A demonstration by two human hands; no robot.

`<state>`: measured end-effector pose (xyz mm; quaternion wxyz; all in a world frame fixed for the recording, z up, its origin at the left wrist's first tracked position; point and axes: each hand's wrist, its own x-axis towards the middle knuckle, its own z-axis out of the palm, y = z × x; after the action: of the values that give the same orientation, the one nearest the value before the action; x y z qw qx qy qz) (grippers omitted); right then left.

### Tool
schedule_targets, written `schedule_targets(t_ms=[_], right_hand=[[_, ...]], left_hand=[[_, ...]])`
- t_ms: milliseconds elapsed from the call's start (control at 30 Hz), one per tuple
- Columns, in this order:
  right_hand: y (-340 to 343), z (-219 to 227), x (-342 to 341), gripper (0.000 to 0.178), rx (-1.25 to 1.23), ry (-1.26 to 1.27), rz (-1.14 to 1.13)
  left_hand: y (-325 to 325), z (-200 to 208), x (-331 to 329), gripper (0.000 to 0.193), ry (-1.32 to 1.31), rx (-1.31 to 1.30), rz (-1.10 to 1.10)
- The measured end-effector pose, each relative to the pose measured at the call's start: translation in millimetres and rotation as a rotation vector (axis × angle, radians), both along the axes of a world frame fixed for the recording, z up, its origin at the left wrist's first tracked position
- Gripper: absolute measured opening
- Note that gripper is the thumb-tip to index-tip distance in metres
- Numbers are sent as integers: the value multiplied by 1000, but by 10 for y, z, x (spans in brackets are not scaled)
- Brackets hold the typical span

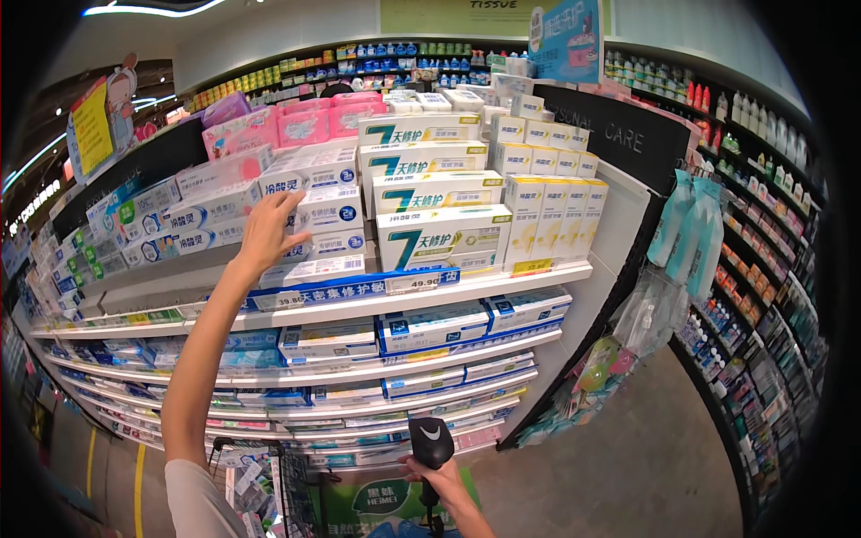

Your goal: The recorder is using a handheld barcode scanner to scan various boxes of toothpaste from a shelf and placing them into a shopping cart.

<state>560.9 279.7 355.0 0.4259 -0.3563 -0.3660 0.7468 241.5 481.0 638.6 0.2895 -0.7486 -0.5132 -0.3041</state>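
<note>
My left hand (pixel 272 226) reaches over the top shelf with its fingers spread, against or just in front of a stack of white-and-blue toothpaste boxes (pixel 334 213). Whether the fingertips press on the cartons cannot be made out. Just to its right stand larger white boxes with a big green numeral (pixel 439 235), lined up in rows one behind another. Low in front of me, my right hand (pixel 448 484) is wrapped round the handle of a black handheld barcode scanner (pixel 431 441), whose head points up and toward the shelves.
White-and-yellow upright boxes (pixel 549 220) fill the shelf's right end, and pink packs (pixel 305 121) lie behind. Price labels line the shelf edge (pixel 359 294). Below are more stocked shelves (pixel 430 330). A wire basket of goods (pixel 260 484) stands near my left arm. Teal bags (pixel 686 224) hang at the right.
</note>
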Motion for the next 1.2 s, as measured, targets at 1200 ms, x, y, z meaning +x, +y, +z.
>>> schedule_targets(t_ms=[1200], right_hand=[[76, -230, -121, 24, -22, -77, 235]], left_hand=[[-3328, -3489, 834, 46, -1038, -226, 563]])
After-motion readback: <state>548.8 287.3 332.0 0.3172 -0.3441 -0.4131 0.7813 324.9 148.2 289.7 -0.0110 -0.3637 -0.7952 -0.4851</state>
